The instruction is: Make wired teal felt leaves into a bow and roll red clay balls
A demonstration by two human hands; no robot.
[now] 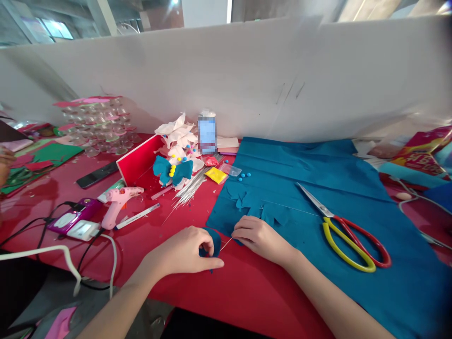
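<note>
My left hand (187, 252) is curled around a small blue fabric piece (214, 239) just above the red table, its thumb stretched out below. From that piece a thin pale wire (226, 244) runs up to my right hand (259, 238), whose fingertips are pinched on its end. Beyond the right hand lie several cut blue fabric pieces (271, 213) on a large blue cloth (293, 165). Scissors (349, 235) with one red and one yellow handle rest on the cloth, slightly spread. My left fingertips are partly hidden.
Left on the red table (176, 296) are a pink glue gun (118, 205), a pen (137, 216), a purple device (76, 219) with cables and a dark phone (97, 175). A blue fabric butterfly (162, 170), a bundle of wires (192, 186) and a lit phone (207, 135) stand farther back.
</note>
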